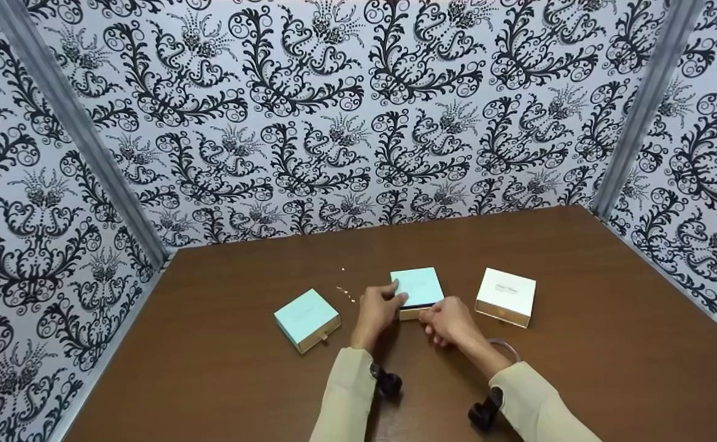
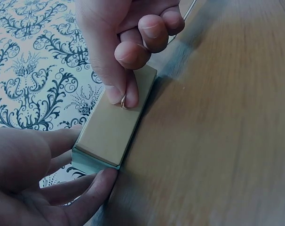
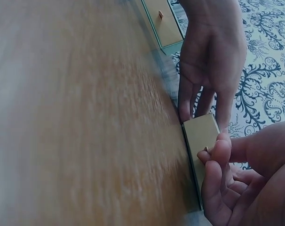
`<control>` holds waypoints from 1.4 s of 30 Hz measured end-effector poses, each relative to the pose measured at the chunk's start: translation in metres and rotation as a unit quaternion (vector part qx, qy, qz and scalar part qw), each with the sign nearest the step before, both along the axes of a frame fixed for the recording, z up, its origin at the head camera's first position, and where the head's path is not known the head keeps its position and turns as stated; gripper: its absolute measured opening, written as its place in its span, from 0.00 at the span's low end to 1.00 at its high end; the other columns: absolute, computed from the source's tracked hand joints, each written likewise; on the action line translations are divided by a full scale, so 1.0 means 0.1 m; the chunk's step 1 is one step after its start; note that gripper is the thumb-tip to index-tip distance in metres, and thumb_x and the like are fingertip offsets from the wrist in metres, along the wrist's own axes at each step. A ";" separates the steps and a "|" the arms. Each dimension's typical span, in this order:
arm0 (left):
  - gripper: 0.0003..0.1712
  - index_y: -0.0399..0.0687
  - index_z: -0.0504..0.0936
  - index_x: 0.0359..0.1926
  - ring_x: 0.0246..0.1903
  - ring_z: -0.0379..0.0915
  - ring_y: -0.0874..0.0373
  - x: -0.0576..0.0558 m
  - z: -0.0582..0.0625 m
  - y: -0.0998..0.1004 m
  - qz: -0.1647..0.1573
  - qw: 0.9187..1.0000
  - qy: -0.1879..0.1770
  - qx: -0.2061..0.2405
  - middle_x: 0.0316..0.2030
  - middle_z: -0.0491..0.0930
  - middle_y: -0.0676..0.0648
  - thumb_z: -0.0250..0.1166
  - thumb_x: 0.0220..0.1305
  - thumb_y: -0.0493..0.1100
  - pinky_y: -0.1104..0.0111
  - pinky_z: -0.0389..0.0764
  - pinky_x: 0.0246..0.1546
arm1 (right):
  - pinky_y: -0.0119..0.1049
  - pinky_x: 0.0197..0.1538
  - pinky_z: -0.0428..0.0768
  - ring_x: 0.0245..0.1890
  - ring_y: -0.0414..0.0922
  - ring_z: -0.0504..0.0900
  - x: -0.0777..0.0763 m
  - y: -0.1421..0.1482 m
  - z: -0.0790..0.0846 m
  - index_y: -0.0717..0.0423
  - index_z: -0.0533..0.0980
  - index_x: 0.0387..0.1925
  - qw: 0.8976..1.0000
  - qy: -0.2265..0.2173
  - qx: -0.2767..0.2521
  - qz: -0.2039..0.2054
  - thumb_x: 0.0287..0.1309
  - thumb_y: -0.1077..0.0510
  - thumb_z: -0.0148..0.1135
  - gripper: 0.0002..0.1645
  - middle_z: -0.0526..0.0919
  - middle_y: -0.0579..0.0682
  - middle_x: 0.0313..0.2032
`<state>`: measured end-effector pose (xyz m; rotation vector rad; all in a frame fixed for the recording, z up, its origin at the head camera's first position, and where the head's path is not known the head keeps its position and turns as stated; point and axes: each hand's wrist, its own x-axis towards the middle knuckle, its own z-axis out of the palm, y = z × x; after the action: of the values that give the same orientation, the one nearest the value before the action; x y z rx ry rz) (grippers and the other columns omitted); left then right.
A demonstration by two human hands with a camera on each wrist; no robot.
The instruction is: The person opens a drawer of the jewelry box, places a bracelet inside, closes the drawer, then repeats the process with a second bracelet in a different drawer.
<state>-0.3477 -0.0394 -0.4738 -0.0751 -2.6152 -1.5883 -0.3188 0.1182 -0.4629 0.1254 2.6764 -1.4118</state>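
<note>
A light-blue drawer box (image 1: pixel 420 285) with a gold drawer front (image 2: pixel 107 127) lies on the table between both hands. My left hand (image 1: pixel 374 310) grips the left end of this box between thumb and fingers. At the drawer front, my right hand (image 1: pixel 450 320) pinches the small pull tab (image 2: pixel 123 102) between thumb and index finger. Its other fingers curl loosely. In the head view a dark strip shows between the blue cover and the gold front. The tab is partly hidden by the fingertips.
To the left sits another light-blue drawer box (image 1: pixel 307 319) with a small tab. A white drawer box (image 1: pixel 506 296) stands to the right. Several small pale bits (image 1: pixel 346 293) lie on the brown table (image 1: pixel 229 380). Patterned walls (image 1: pixel 334 153) enclose the back and sides.
</note>
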 end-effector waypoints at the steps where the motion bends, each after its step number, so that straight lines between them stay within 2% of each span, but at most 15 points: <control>1: 0.24 0.48 0.79 0.62 0.43 0.77 0.60 0.00 0.00 0.00 0.000 1.000 0.000 -0.001 0.61 0.79 0.44 0.67 0.67 0.45 0.64 0.79 0.51 | 0.30 0.16 0.73 0.10 0.38 0.72 0.00 0.00 0.00 0.59 0.84 0.23 1.000 0.001 0.000 0.001 0.66 0.57 0.62 0.16 0.77 0.45 0.12; 4: 0.24 0.47 0.79 0.62 0.38 0.76 0.59 0.00 -0.01 -0.01 -0.001 1.000 0.003 -0.002 0.61 0.79 0.44 0.67 0.67 0.45 0.66 0.77 0.46 | 0.30 0.16 0.74 0.10 0.38 0.73 -0.01 0.00 0.00 0.59 0.84 0.24 1.000 0.003 -0.002 0.003 0.66 0.57 0.62 0.15 0.77 0.45 0.13; 7: 0.24 0.46 0.79 0.62 0.50 0.80 0.55 0.01 0.00 -0.01 -0.006 1.000 0.014 -0.004 0.62 0.78 0.44 0.67 0.67 0.45 0.63 0.79 0.53 | 0.30 0.16 0.74 0.10 0.38 0.73 -0.02 0.00 -0.01 0.59 0.84 0.25 1.000 0.004 -0.002 0.002 0.65 0.58 0.62 0.14 0.77 0.45 0.13; 9: 0.24 0.45 0.79 0.62 0.60 0.77 0.52 0.03 0.00 -0.01 -0.009 1.000 0.019 -0.002 0.62 0.78 0.45 0.66 0.68 0.45 0.60 0.77 0.59 | 0.29 0.16 0.74 0.10 0.38 0.73 -0.03 0.00 -0.01 0.59 0.84 0.25 1.000 0.003 -0.001 0.001 0.65 0.58 0.62 0.14 0.78 0.45 0.13; 11: 0.24 0.45 0.79 0.63 0.60 0.76 0.52 0.03 0.00 -0.01 -0.011 1.000 0.022 -0.001 0.63 0.77 0.45 0.66 0.68 0.45 0.60 0.78 0.58 | 0.29 0.16 0.74 0.10 0.38 0.73 -0.03 0.00 -0.01 0.59 0.84 0.26 1.000 0.003 0.002 0.001 0.65 0.58 0.62 0.14 0.78 0.45 0.13; 14: 0.24 0.45 0.78 0.63 0.46 0.79 0.57 0.03 0.01 -0.01 -0.013 1.000 0.019 0.006 0.63 0.77 0.45 0.66 0.68 0.45 0.67 0.78 0.48 | 0.29 0.16 0.74 0.10 0.38 0.73 -0.04 -0.01 -0.01 0.59 0.84 0.26 1.000 0.002 0.001 0.001 0.66 0.57 0.62 0.14 0.78 0.46 0.13; 17: 0.24 0.45 0.79 0.62 0.31 0.74 0.61 0.03 0.01 -0.02 -0.015 1.000 0.019 0.013 0.60 0.80 0.45 0.66 0.68 0.44 0.72 0.74 0.39 | 0.30 0.16 0.74 0.10 0.38 0.73 -0.06 -0.01 -0.02 0.59 0.84 0.26 1.000 0.002 0.002 -0.003 0.67 0.57 0.62 0.15 0.78 0.46 0.13; 20: 0.24 0.45 0.78 0.63 0.22 0.67 0.64 0.03 0.01 -0.02 -0.017 1.000 0.013 0.021 0.48 0.87 0.41 0.66 0.68 0.44 0.73 0.71 0.31 | 0.29 0.16 0.73 0.10 0.38 0.73 -0.07 -0.02 -0.02 0.59 0.85 0.27 1.000 0.000 -0.003 -0.007 0.66 0.58 0.62 0.14 0.79 0.47 0.13; 24: 0.24 0.46 0.78 0.64 0.21 0.67 0.64 0.03 0.00 -0.02 -0.015 1.000 0.011 0.021 0.45 0.88 0.40 0.66 0.68 0.44 0.73 0.70 0.28 | 0.29 0.16 0.73 0.10 0.38 0.72 -0.07 -0.03 -0.03 0.60 0.84 0.28 1.000 0.004 -0.007 -0.007 0.67 0.58 0.62 0.13 0.80 0.47 0.13; 27: 0.24 0.46 0.78 0.63 0.22 0.68 0.65 0.04 0.01 -0.02 -0.014 1.000 0.011 0.022 0.56 0.84 0.44 0.67 0.68 0.44 0.74 0.70 0.29 | 0.29 0.16 0.72 0.10 0.38 0.72 -0.07 -0.03 -0.03 0.59 0.85 0.29 1.000 0.006 -0.001 -0.008 0.67 0.57 0.62 0.13 0.80 0.47 0.14; 29: 0.24 0.46 0.78 0.63 0.19 0.66 0.64 0.04 0.01 -0.01 -0.016 1.000 0.009 0.025 0.56 0.84 0.44 0.66 0.68 0.44 0.73 0.70 0.27 | 0.29 0.16 0.71 0.10 0.38 0.72 -0.06 -0.02 -0.03 0.59 0.85 0.30 1.000 0.006 0.001 -0.009 0.66 0.57 0.62 0.12 0.81 0.47 0.14; 31: 0.24 0.46 0.78 0.63 0.19 0.65 0.65 0.04 0.02 -0.01 -0.015 0.999 0.006 0.030 0.52 0.86 0.44 0.67 0.68 0.44 0.74 0.69 0.26 | 0.29 0.16 0.71 0.10 0.38 0.72 -0.06 -0.01 -0.03 0.59 0.85 0.31 1.000 0.004 -0.002 -0.008 0.65 0.58 0.61 0.11 0.81 0.47 0.15; 33: 0.24 0.47 0.78 0.64 0.18 0.65 0.65 0.04 0.02 -0.02 -0.014 0.999 0.003 0.032 0.42 0.89 0.42 0.67 0.68 0.44 0.74 0.68 0.25 | 0.30 0.16 0.70 0.10 0.38 0.72 -0.05 -0.01 -0.03 0.58 0.85 0.31 1.000 0.005 -0.005 -0.006 0.64 0.58 0.61 0.10 0.82 0.47 0.16; 37: 0.25 0.47 0.77 0.64 0.17 0.64 0.65 0.03 0.02 -0.02 -0.016 0.999 -0.003 0.029 0.31 0.86 0.39 0.66 0.68 0.45 0.74 0.68 0.24 | 0.30 0.17 0.69 0.10 0.38 0.70 -0.04 -0.01 -0.04 0.58 0.84 0.29 1.000 0.005 -0.016 0.002 0.64 0.58 0.61 0.11 0.82 0.46 0.16; 42: 0.24 0.46 0.77 0.63 0.20 0.64 0.65 0.03 0.01 -0.02 -0.015 1.000 0.008 0.012 0.49 0.86 0.39 0.66 0.68 0.45 0.74 0.70 0.28 | 0.30 0.18 0.68 0.11 0.37 0.68 -0.03 0.00 -0.05 0.58 0.84 0.28 1.000 0.005 -0.030 0.004 0.65 0.59 0.59 0.12 0.81 0.45 0.16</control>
<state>-0.3451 -0.0409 -0.4728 -0.1245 -2.5944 -1.6221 -0.3223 0.1182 -0.4678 0.1016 2.6355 -1.4919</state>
